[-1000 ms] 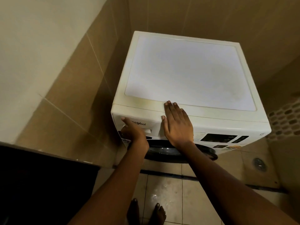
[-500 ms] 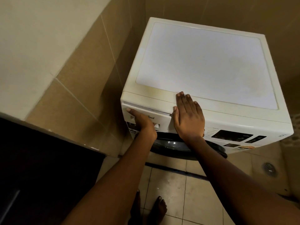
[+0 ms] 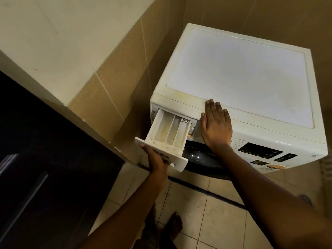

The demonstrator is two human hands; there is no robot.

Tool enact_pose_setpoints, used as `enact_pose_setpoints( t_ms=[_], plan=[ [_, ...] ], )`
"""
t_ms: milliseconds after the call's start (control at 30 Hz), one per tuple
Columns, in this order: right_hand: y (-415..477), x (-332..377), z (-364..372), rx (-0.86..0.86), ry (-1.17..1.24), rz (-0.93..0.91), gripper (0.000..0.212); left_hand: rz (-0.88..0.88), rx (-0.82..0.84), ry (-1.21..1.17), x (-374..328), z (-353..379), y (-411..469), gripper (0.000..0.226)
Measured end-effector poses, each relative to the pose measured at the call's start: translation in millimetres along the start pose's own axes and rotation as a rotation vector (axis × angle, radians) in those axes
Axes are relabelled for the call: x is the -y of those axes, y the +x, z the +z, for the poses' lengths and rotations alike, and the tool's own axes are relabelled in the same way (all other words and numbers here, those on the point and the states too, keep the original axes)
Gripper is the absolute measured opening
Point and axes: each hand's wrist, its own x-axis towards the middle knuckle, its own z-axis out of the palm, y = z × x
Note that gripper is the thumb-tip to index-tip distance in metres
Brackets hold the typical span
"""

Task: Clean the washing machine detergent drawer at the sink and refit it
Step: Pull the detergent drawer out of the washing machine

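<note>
At the upper left corner of the white front-loading washing machine (image 3: 251, 78), the white plastic three-compartment detergent drawer (image 3: 167, 133) stands drawn most of the way out, with its rear end inside the housing slot (image 3: 156, 109). Its long axis runs from the slot toward the near left, directly at the left hand (image 3: 156, 159). This hand grips the drawer's front panel, fingers curled beneath it. The right hand (image 3: 216, 126) lies flat on the machine's front top edge, just right of the slot, fingers straight and holding nothing. Brown residue marks the compartments.

Removal should follow the drawer's axis, and a rear catch may need releasing. The dark cabinet (image 3: 45, 159) and beige tiled wall (image 3: 116, 87) stand close on the left and limit any sideways swing. The dark round door glass (image 3: 201, 157) sits directly below the drawer.
</note>
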Motion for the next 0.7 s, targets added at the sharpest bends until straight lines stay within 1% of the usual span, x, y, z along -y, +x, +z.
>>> enact_pose_setpoints(
  t_ms=[33,100,167,200,233,267,300,367,400,433,467,533,567,633,700],
  plan=[
    [1,1,-2,-0.001,0.055,-0.001,0.053,0.000,-0.009,0.001,0,1,-1,0.063],
    [-6,7,-10,-0.046,0.262,-0.011,0.046,-0.012,-0.022,-0.018,2,-1,-4,0.064],
    [-27,22,-18,-0.174,0.448,-0.009,0.032,-0.020,-0.013,-0.039,3,-5,-6,0.067],
    [-39,29,-20,-0.203,0.506,0.040,0.031,-0.021,-0.002,-0.036,3,-7,-6,0.068],
    [-48,36,-19,-0.184,0.551,0.127,0.038,-0.019,0.008,-0.027,3,-8,-6,0.069],
    [-56,43,-17,-0.109,0.591,0.236,0.046,-0.015,0.013,-0.024,2,-9,-5,0.069],
    [-58,47,-14,0.012,0.616,0.344,0.050,-0.016,0.015,-0.019,2,-8,-6,0.069],
    [-55,53,-8,0.318,0.692,0.507,0.050,-0.019,0.018,-0.023,1,-8,-7,0.068],
    [-50,57,-6,0.438,0.769,0.582,0.048,-0.022,0.024,-0.036,2,-8,-7,0.067],
    [-43,60,-3,0.524,0.837,0.656,0.047,-0.024,0.028,-0.052,2,-8,-6,0.067],
    [-34,62,3,0.587,0.882,0.715,0.051,-0.027,0.031,-0.068,2,-8,-5,0.066],
    [-15,65,15,0.683,0.955,0.832,0.073,-0.025,0.024,-0.100,3,-7,-2,0.064],
    [-6,67,20,0.701,1.014,0.891,0.078,-0.022,0.018,-0.108,4,-5,0,0.063],
    [6,69,34,0.690,1.147,0.959,0.076,-0.009,0.004,-0.104,4,-3,2,0.063],
    [8,73,37,0.629,1.217,1.000,0.075,0.002,-0.004,-0.094,4,-3,4,0.062]
  ],
)
